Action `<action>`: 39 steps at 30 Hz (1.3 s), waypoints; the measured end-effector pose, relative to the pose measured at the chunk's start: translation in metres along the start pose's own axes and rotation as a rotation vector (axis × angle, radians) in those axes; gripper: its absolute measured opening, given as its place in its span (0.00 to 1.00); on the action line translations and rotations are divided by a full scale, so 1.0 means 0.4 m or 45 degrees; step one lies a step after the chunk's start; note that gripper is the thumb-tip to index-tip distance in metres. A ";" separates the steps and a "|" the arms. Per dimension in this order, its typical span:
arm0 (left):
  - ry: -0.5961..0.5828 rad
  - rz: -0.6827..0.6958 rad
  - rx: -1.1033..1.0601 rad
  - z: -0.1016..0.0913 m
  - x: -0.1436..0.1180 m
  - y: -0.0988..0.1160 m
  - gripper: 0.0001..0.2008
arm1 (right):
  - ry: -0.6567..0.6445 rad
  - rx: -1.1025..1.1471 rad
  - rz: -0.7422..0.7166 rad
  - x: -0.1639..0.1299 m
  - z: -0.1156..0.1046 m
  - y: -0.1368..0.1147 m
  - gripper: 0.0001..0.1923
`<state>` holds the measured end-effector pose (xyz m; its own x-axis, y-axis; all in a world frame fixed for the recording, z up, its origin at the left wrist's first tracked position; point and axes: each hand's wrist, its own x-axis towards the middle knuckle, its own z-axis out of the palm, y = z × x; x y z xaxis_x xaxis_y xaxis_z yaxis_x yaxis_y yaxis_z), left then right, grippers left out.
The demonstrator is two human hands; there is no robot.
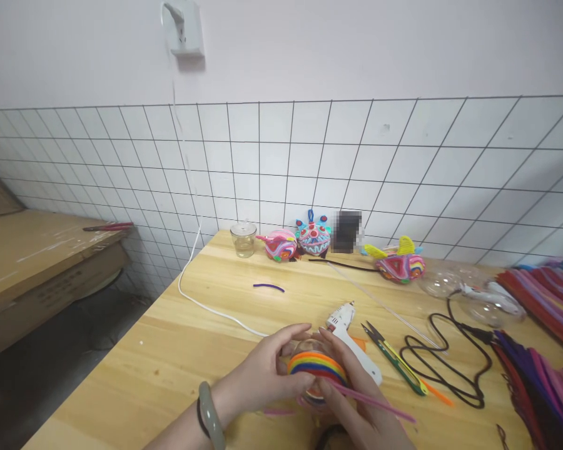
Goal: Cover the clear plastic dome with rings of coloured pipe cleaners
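Rainbow-wrapped clear ball (317, 369), red through green bands.

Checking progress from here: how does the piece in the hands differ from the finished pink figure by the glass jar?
The piece in the hands shows stacked rainbow bands with a loose pink stem trailing off; the pink figure is mostly pink and has no loose end. The first is held between left hand and right hand; the second stands untouched at the wall. Both are fuzzy, striped and round.
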<state>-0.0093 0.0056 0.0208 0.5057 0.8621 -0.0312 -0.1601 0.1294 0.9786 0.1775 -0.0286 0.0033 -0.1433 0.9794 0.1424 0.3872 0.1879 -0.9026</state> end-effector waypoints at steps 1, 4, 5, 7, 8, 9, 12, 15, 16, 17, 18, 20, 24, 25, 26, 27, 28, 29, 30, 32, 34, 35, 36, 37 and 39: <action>0.007 0.003 0.012 0.001 0.001 0.001 0.38 | 0.027 0.010 0.020 -0.003 0.003 -0.003 0.28; 0.039 0.023 0.053 0.004 0.001 0.003 0.37 | 0.069 0.040 0.033 -0.008 0.006 0.003 0.29; 0.059 0.021 0.070 0.004 0.001 0.004 0.37 | 0.084 0.057 0.011 -0.008 0.004 0.009 0.29; 0.110 0.013 0.115 0.002 0.000 0.004 0.38 | 0.111 0.084 -0.095 -0.006 -0.006 0.020 0.28; 0.128 0.012 0.131 0.001 0.000 0.005 0.38 | 0.118 0.077 -0.171 -0.003 -0.014 0.022 0.27; 0.135 0.020 0.139 -0.001 -0.001 0.005 0.38 | 0.135 0.059 -0.255 0.000 -0.023 0.021 0.25; 0.132 0.063 0.134 -0.005 -0.002 0.007 0.38 | 0.228 -0.021 -0.479 0.013 -0.048 -0.005 0.16; 0.178 0.080 0.136 -0.007 -0.001 0.011 0.39 | 0.218 -0.075 -0.640 0.024 -0.060 -0.042 0.09; 0.202 0.086 0.137 -0.008 0.000 0.012 0.39 | 0.191 -0.098 -0.673 0.026 -0.061 -0.050 0.09; 0.223 0.098 0.134 -0.009 0.000 0.014 0.39 | 0.175 -0.116 -0.700 0.026 -0.060 -0.055 0.09; 0.238 0.117 0.127 -0.010 0.001 0.015 0.39 | 0.174 -0.132 -0.718 0.026 -0.060 -0.057 0.10; 0.245 0.155 0.103 -0.012 0.002 0.014 0.37 | 0.194 -0.162 -0.735 0.024 -0.058 -0.053 0.11; 0.234 0.213 0.067 -0.017 0.004 0.004 0.35 | 0.258 -0.205 -0.773 0.018 -0.058 -0.039 0.11; 0.238 0.215 0.071 -0.019 0.004 0.001 0.35 | 0.256 -0.214 -0.787 0.017 -0.058 -0.038 0.12; 0.240 0.220 0.075 -0.020 0.005 -0.001 0.34 | 0.248 -0.224 -0.801 0.016 -0.059 -0.037 0.12; 0.243 0.222 0.075 -0.021 0.005 -0.002 0.34 | 0.236 -0.236 -0.808 0.015 -0.059 -0.038 0.12; 0.246 0.222 0.072 -0.022 0.004 -0.002 0.34 | 0.227 -0.246 -0.815 0.015 -0.059 -0.038 0.12; 0.247 0.224 0.065 -0.023 0.004 -0.002 0.34 | 0.216 -0.254 -0.817 0.015 -0.058 -0.039 0.13; 0.248 0.227 0.056 -0.024 0.004 0.000 0.35 | 0.213 -0.258 -0.820 0.016 -0.057 -0.041 0.13; 0.253 0.229 0.045 -0.026 0.005 0.003 0.35 | 0.213 -0.255 -0.828 0.020 -0.056 -0.044 0.14; 0.261 0.226 0.048 -0.027 0.006 0.006 0.35 | 0.202 -0.242 -0.846 0.024 -0.055 -0.048 0.16; 0.273 0.226 0.052 -0.027 0.007 0.007 0.35 | 0.192 -0.234 -0.855 0.025 -0.056 -0.051 0.17; 0.286 0.225 0.056 -0.027 0.009 0.007 0.35 | 0.181 -0.224 -0.868 0.026 -0.057 -0.053 0.18; 0.296 0.225 0.060 -0.026 0.010 0.008 0.35 | 0.164 -0.215 -0.886 0.025 -0.057 -0.054 0.19; 0.306 0.230 0.055 -0.026 0.012 0.008 0.35 | 0.154 -0.210 -0.919 0.020 -0.057 -0.053 0.19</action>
<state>-0.0163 0.0152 0.0217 0.2566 0.9611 0.1022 -0.1908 -0.0533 0.9802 0.1889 -0.0229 0.0327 -0.3160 0.6084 0.7280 0.3676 0.7859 -0.4972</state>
